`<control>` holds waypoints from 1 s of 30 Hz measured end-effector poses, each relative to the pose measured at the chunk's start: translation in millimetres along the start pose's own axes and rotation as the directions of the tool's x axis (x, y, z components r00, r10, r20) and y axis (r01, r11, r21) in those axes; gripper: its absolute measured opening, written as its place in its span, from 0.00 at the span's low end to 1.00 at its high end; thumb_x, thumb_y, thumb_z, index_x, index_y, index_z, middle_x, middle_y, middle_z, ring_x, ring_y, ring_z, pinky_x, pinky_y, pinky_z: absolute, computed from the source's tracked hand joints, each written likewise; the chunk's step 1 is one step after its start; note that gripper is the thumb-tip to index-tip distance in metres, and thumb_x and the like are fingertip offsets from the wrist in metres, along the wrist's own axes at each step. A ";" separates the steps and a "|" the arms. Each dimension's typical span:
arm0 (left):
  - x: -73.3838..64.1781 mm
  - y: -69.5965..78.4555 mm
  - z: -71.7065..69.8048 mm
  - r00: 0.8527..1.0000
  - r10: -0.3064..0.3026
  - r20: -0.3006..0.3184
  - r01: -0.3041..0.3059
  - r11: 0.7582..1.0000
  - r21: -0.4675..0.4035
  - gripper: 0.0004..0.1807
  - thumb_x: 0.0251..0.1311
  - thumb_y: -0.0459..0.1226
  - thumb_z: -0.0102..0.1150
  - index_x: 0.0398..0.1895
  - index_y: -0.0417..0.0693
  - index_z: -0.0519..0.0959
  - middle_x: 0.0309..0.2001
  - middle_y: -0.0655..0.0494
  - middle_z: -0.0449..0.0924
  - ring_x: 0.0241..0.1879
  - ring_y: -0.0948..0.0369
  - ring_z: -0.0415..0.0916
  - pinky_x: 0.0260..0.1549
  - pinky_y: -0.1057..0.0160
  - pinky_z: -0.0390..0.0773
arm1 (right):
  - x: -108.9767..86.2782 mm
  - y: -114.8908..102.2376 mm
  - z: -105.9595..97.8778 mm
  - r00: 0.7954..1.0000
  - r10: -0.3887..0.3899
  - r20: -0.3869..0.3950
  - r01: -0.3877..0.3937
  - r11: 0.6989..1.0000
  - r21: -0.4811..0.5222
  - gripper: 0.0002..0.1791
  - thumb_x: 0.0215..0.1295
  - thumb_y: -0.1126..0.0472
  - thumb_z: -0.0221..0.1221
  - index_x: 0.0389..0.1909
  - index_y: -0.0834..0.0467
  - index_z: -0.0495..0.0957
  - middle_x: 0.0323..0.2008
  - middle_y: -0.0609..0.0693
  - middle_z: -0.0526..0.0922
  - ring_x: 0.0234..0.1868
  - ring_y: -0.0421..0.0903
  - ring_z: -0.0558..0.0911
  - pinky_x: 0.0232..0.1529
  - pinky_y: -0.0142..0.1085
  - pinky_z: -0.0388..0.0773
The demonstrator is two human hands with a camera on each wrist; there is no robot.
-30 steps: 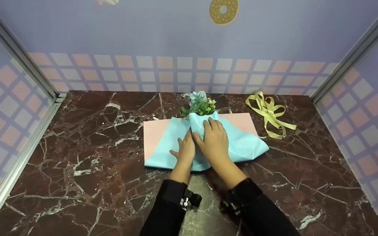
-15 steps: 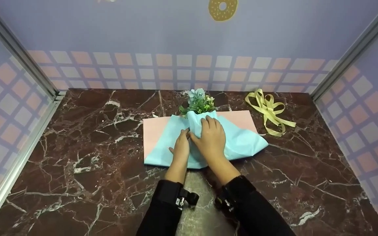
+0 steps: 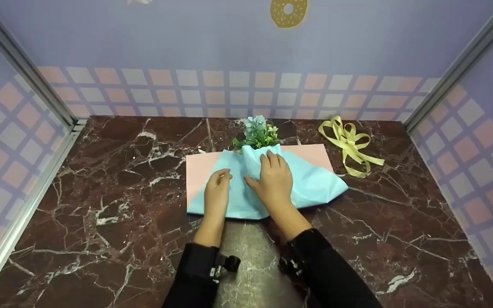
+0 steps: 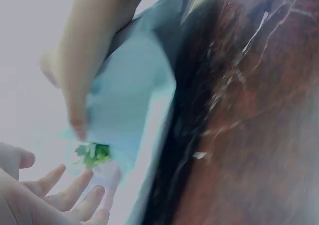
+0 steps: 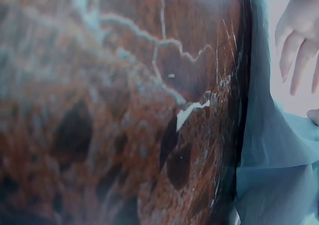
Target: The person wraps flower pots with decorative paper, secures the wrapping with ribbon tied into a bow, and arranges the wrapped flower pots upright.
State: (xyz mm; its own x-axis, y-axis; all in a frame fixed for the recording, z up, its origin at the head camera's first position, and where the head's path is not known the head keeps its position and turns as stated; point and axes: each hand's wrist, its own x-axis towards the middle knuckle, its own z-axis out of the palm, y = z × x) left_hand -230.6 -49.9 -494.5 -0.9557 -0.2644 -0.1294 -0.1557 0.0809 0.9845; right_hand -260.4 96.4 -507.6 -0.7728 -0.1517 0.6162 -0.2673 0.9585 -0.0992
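Observation:
A sheet of light blue wrapping paper (image 3: 315,184) is folded over the stems of a small bunch of artificial flowers (image 3: 258,130). The pale blue and yellowish blooms and green leaves show beyond the fold. Under the sheet lies pink paper (image 3: 199,169). My right hand (image 3: 274,182) rests on the folded part, thumb spread and fingers laid over it. To its left, my left hand (image 3: 217,192) is over the sheet's left part with loosely bent fingers, holding nothing. In the left wrist view the left fingers (image 4: 72,197) are spread apart, near some green leaves.
A loosely looped yellow ribbon (image 3: 349,145) lies at the back right. The dark red marbled table (image 3: 114,192) reaches back to a lilac wall (image 3: 212,42) with pink and white squares, and side panels stand at left and right.
My left hand has come away from the fold and moved left across the blue wrapping paper. My right hand has stayed on the fold.

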 end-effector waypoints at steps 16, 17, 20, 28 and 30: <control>11.4 1.2 -101.1 0.997 -0.068 0.033 0.040 0.847 0.530 0.25 0.63 0.47 0.62 0.47 0.31 0.77 0.43 0.37 0.77 0.42 0.45 0.75 0.44 0.48 0.75 | -2.8 0.1 -2.2 0.999 -0.017 0.040 0.018 1.000 -0.018 0.46 0.37 0.38 0.77 0.52 0.66 0.77 0.55 0.61 0.77 0.53 0.59 0.76 0.58 0.46 0.72; 10.8 -0.8 -103.5 0.995 -0.085 0.055 0.039 0.820 0.571 0.23 0.62 0.48 0.61 0.38 0.32 0.78 0.35 0.41 0.77 0.34 0.49 0.74 0.37 0.52 0.76 | -3.5 0.5 -1.7 0.999 -0.020 0.035 0.021 1.000 -0.017 0.46 0.37 0.38 0.77 0.52 0.66 0.77 0.55 0.61 0.77 0.53 0.59 0.76 0.58 0.46 0.72; 9.5 -6.1 -105.7 0.986 -0.122 0.112 0.023 0.771 0.636 0.24 0.61 0.51 0.62 0.16 0.43 0.71 0.17 0.56 0.66 0.17 0.59 0.62 0.21 0.61 0.67 | -4.4 1.4 -0.4 1.000 -0.027 0.015 0.027 0.999 -0.017 0.46 0.36 0.39 0.78 0.52 0.66 0.77 0.55 0.62 0.77 0.53 0.59 0.76 0.58 0.46 0.72; 3.0 -16.5 -102.6 0.982 -0.156 0.105 0.069 0.818 0.571 0.18 0.60 0.45 0.65 0.34 0.35 0.79 0.35 0.42 0.77 0.30 0.50 0.74 0.34 0.52 0.75 | -4.9 1.8 2.2 0.999 -0.036 -0.023 0.036 0.999 -0.010 0.46 0.36 0.39 0.78 0.51 0.66 0.77 0.54 0.62 0.77 0.52 0.59 0.76 0.58 0.46 0.72; 0.5 -19.7 -101.5 0.985 -0.149 0.083 0.090 0.866 0.492 0.20 0.59 0.41 0.66 0.45 0.33 0.77 0.47 0.36 0.75 0.38 0.46 0.77 0.40 0.50 0.78 | -5.3 1.8 1.6 0.999 -0.036 -0.030 0.036 0.999 -0.006 0.46 0.36 0.39 0.78 0.51 0.66 0.78 0.54 0.62 0.77 0.52 0.59 0.77 0.57 0.46 0.73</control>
State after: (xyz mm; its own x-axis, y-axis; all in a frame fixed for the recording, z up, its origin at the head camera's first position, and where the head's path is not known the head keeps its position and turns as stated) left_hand -202.7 -149.1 -502.0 -0.9391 -0.1929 -0.2845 -0.3437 0.5192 0.7825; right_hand -257.7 98.6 -512.3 -0.7453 -0.1792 0.6422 -0.2916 0.9538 -0.0722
